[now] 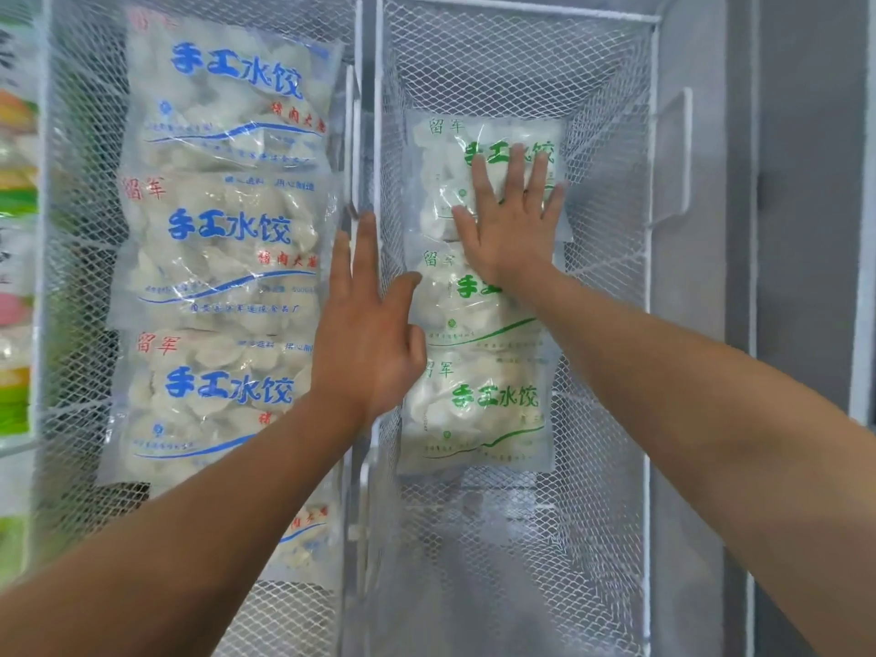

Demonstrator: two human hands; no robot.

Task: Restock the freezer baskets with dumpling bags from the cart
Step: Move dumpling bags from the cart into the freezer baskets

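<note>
Two white wire-mesh freezer baskets sit side by side. The left basket [71, 258] holds several clear dumpling bags with blue print [227, 239]. In the right basket [611, 149], three dumpling bags with green print lie in a row: top bag [441, 173], middle bag [455, 305], bottom bag [479, 414]. My right hand [512, 225] lies flat, fingers spread, on the top green-print bag. My left hand [365, 324] hovers open over the divider between the baskets, its thumb beside the middle green-print bag.
Colourful packaged goods [16, 277] fill the freezer section at the far left. A grey freezer wall with a white handle [673, 154] runs down the right. The lower part of the right basket [512, 561] is bare mesh.
</note>
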